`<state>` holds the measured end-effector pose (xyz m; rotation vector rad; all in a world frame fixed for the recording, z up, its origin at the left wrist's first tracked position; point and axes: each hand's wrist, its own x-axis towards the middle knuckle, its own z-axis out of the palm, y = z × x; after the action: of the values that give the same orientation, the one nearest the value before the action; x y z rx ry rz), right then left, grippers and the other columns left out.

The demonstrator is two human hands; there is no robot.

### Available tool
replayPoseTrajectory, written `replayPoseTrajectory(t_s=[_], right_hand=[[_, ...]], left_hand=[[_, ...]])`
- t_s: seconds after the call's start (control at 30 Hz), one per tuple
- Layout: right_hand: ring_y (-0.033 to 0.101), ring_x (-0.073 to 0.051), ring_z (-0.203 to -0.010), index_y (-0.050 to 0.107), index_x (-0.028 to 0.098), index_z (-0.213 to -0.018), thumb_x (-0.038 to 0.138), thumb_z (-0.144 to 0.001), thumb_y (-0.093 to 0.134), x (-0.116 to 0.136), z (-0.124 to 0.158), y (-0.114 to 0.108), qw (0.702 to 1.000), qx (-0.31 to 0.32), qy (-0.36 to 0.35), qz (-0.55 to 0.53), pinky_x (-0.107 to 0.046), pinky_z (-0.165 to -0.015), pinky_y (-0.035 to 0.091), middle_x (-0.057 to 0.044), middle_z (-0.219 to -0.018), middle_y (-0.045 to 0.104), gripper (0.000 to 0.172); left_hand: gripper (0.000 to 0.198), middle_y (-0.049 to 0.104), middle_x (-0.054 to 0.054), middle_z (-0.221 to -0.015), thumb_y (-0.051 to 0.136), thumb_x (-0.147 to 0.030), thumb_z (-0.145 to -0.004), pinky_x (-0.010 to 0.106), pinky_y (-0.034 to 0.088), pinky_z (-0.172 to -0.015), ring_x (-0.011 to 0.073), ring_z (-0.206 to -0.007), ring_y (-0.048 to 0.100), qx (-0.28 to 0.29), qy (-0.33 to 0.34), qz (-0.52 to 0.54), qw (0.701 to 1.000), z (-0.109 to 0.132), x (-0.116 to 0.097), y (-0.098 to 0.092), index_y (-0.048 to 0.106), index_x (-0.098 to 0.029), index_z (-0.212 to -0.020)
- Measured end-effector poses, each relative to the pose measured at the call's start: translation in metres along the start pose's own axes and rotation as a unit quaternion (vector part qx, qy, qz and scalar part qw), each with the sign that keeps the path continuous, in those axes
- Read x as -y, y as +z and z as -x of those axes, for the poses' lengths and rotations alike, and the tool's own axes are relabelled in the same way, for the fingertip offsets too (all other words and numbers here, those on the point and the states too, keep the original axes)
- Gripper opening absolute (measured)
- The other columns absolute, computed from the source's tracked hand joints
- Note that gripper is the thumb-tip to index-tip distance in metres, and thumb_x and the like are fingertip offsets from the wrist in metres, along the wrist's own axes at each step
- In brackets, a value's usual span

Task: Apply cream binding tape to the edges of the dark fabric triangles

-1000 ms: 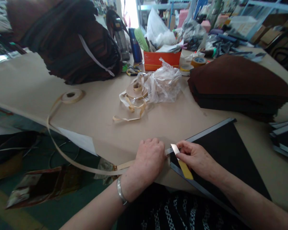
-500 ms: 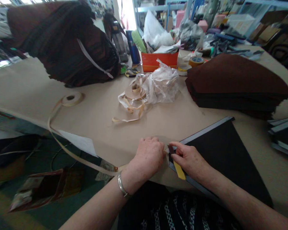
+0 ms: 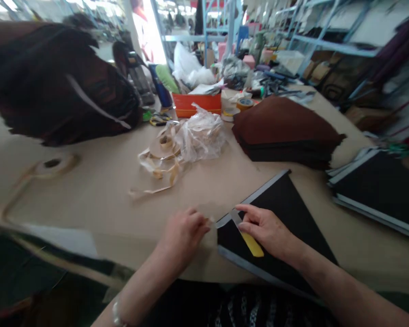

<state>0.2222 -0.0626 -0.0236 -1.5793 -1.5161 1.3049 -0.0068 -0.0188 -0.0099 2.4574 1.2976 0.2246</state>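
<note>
A black, wedge-shaped fabric panel [image 3: 286, 204] with grey strips along two edges lies on the table. Over it, my right hand [image 3: 269, 227] grips a yellow-handled knife [image 3: 252, 244], its flat metal blade near the panel's left corner and the index finger stretched along it. To the left, just off that corner, my left hand [image 3: 186, 231] has its fingers pinched on a small pale end, which looks like tape. From a cream tape roll [image 3: 52, 164] on the left, a blurred tape strip [image 3: 68, 262] hangs over the table edge towards my left forearm.
Loose tape and a clear plastic bag [image 3: 202, 136] lie mid-table. Behind are scissors [image 3: 161, 119] and an orange box [image 3: 197, 104]. A big dark fabric stack [image 3: 61, 86] stands left, a brown stack [image 3: 282, 129] right. More black panels [image 3: 381, 193] are at far right.
My view has turned right, so things appear further left. My left hand has drawn away leftward from the panel's corner. The knife's blade now lies flatter over the panel, with the right hand still gripping it.
</note>
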Motion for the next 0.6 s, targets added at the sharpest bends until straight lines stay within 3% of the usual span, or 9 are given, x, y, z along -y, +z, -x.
replayPoseTrajectory(t_s=[0.1,0.2,0.27,0.33,0.5,0.6], right_hand=[[0.05,-0.008,-0.054,0.057,0.016,-0.089,0.037,-0.08,0.059,-0.018,0.019,-0.059,0.992,-0.076,0.051,-0.084,-0.02,-0.052,0.038,0.003,-0.064,0.056,0.023],[0.057,-0.01,-0.058,0.048,0.018,-0.082,0.044,-0.081,0.058,-0.037,0.04,-0.105,0.977,-0.154,0.07,-0.127,-0.022,-0.055,0.043,0.002,-0.069,0.06,0.028],[0.059,-0.011,-0.057,0.044,0.019,-0.084,0.046,-0.083,0.056,-0.044,0.049,-0.113,0.972,-0.155,0.069,-0.16,-0.023,-0.056,0.045,0.002,-0.073,0.061,0.03],[0.059,-0.011,-0.056,0.044,0.02,-0.087,0.046,-0.086,0.054,-0.044,0.049,-0.1,0.975,-0.118,0.065,-0.177,-0.024,-0.055,0.045,0.001,-0.075,0.062,0.028],[0.056,-0.01,-0.062,0.05,0.019,-0.087,0.04,-0.089,0.048,-0.01,0.027,-0.03,0.987,0.031,0.035,-0.155,-0.022,-0.057,0.042,-0.001,-0.077,0.063,0.021],[0.047,-0.009,-0.059,0.052,0.017,-0.075,0.031,-0.084,0.051,0.011,0.007,0.005,0.995,0.053,0.008,-0.079,-0.021,-0.054,0.037,0.002,-0.066,0.054,0.016]], left_hand=[[0.031,0.052,0.001,-0.068,0.049,-0.034,-0.087,0.028,0.038,-0.062,0.0154,-0.066,0.051,-0.072,0.014,0.086,0.994,-0.002,0.027,0.005,0.05,-0.018,-0.061],[0.03,0.052,0.0,-0.07,0.045,-0.037,-0.09,0.025,0.04,-0.062,0.0137,-0.066,0.051,-0.036,0.041,0.194,0.98,-0.005,0.039,0.016,0.051,-0.019,-0.066],[0.028,0.052,-0.001,-0.069,0.046,-0.034,-0.089,0.025,0.04,-0.061,0.0133,-0.066,0.05,-0.017,0.046,0.208,0.977,-0.003,0.032,0.018,0.052,-0.019,-0.066],[0.025,0.052,0.0,-0.067,0.05,-0.029,-0.085,0.025,0.039,-0.06,0.0139,-0.066,0.049,-0.027,0.04,0.176,0.983,-0.001,0.02,0.016,0.051,-0.018,-0.063],[0.02,0.053,-0.001,-0.067,0.056,-0.022,-0.082,0.026,0.039,-0.06,0.0129,-0.065,0.049,-0.027,-0.012,0.111,0.993,-0.002,0.008,0.01,0.052,-0.018,-0.062],[0.02,0.054,-0.001,-0.067,0.057,-0.019,-0.082,0.026,0.039,-0.06,0.0129,-0.065,0.049,-0.019,-0.022,0.094,0.995,0.0,0.009,0.007,0.054,-0.017,-0.062]])
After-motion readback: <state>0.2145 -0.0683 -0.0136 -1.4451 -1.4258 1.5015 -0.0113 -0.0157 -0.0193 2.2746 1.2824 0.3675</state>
